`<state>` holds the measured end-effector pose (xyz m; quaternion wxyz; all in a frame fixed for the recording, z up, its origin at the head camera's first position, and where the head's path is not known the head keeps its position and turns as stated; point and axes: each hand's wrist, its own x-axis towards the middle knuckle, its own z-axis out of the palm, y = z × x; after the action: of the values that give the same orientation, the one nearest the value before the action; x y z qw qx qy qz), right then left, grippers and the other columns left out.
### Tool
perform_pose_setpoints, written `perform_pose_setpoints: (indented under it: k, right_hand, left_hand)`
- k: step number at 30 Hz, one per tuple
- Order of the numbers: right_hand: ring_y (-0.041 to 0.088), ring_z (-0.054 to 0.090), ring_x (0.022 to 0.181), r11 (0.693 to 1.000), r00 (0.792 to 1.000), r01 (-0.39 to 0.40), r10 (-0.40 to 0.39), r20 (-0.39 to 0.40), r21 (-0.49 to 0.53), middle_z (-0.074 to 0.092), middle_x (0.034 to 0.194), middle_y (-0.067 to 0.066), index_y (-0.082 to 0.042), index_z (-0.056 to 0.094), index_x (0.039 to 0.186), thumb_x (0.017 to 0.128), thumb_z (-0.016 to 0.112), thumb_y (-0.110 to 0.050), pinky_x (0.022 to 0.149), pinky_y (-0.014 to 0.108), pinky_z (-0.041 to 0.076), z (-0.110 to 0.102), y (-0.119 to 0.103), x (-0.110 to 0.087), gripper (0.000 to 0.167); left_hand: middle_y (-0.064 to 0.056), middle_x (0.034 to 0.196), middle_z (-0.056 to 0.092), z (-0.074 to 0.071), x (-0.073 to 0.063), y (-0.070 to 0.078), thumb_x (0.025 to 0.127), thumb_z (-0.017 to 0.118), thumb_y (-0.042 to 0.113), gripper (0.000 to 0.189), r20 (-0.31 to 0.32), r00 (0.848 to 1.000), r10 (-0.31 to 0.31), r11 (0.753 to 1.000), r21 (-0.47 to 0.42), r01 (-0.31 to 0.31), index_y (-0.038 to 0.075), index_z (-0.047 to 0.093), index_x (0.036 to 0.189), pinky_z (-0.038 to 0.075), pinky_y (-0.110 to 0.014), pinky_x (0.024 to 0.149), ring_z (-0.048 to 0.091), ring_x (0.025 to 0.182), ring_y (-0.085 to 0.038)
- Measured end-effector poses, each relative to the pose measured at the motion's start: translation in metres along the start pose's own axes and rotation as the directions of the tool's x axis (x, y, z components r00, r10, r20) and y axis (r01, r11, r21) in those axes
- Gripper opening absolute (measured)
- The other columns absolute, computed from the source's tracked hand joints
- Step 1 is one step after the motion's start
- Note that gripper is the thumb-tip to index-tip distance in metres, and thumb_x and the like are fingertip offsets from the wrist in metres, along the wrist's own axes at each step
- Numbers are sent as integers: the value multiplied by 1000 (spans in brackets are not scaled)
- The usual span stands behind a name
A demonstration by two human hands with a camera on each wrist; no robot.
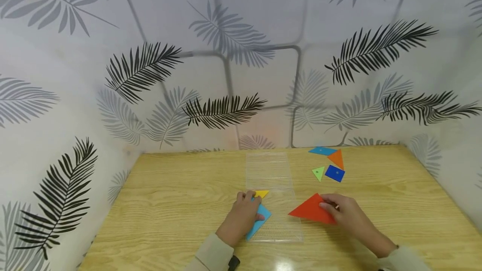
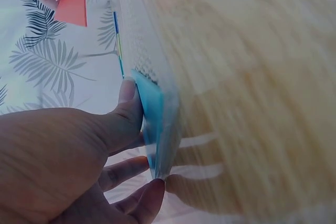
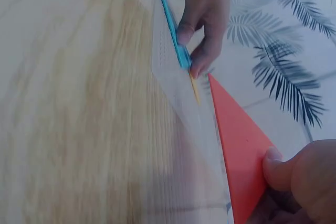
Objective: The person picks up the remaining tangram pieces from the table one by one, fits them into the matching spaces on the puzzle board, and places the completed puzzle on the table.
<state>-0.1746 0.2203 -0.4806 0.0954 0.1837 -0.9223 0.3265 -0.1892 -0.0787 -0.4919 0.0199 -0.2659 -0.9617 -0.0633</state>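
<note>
A clear plastic tray [image 1: 284,227] with a textured front compartment lies on the table. Over its left side, my left hand [image 1: 242,212] holds a light blue triangular tangram piece [image 1: 265,213] by its edges, thumb on one side and fingers on the other. A small yellow triangle [image 1: 262,193] shows just beyond those fingertips. To the right of the tray, my right hand [image 1: 346,212] pinches a large red triangle [image 1: 310,210] near its upper corner. The red piece is tilted, its left tip overlapping the tray's right edge in the head view.
Beyond the right hand lie a light green triangle [image 1: 318,173], a dark blue square [image 1: 334,173], an orange triangle [image 1: 337,159] and a blue parallelogram [image 1: 322,150]. Leaf-patterned cloth [image 1: 241,78] hangs behind the wooden table [image 1: 169,195].
</note>
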Motion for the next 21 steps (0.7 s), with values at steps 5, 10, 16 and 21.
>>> perform_pose_setpoints:
  k: [5, 10, 16, 21]
  right_hand:
    - [2, 55, 72, 999, 996, 6, -9, 93, 31, 65, 87, -6, -7, 70, 99, 88, 64, -15, 63, 22, 49, 7, -12, -1, 15]
    - [3, 54, 72, 998, 986, 6, -17, 164, 65, 66, 89, -3, -5, 70, 100, 89, 63, -17, 64, 23, 49, 14, -18, -4, 19]
    - [3, 54, 73, 989, 970, -50, 14, 243, 139, 65, 90, -4, -4, 69, 104, 90, 61, -22, 64, 23, 48, 27, -20, -8, 24]
    - [2, 54, 72, 985, 973, -62, 23, 231, 161, 63, 87, -7, -4, 68, 104, 89, 63, -25, 64, 22, 48, 36, -24, -10, 27]
  left_hand:
    - [-16, 127, 48, 0, -1, 0, 87, 53, 39, 47, -20, 1000, 10, 1000, 3, -10, 7, 57, 120, 50, -34, 78, 46, 109, -33]
    - [-15, 126, 48, -1, -1, 0, 87, 53, 40, 46, -19, 1000, 8, 1000, 7, -8, 8, 58, 119, 49, -33, 79, 46, 108, -33]
    - [-14, 127, 48, 0, 1, 0, 86, 53, 40, 47, -6, 1000, -11, 1000, -16, 11, 9, 57, 121, 49, -33, 78, 45, 108, -33]
    - [-14, 127, 48, 0, 1, 0, 87, 53, 40, 47, -2, 1000, -18, 1000, -21, 18, 9, 57, 121, 49, -33, 77, 45, 107, -32]
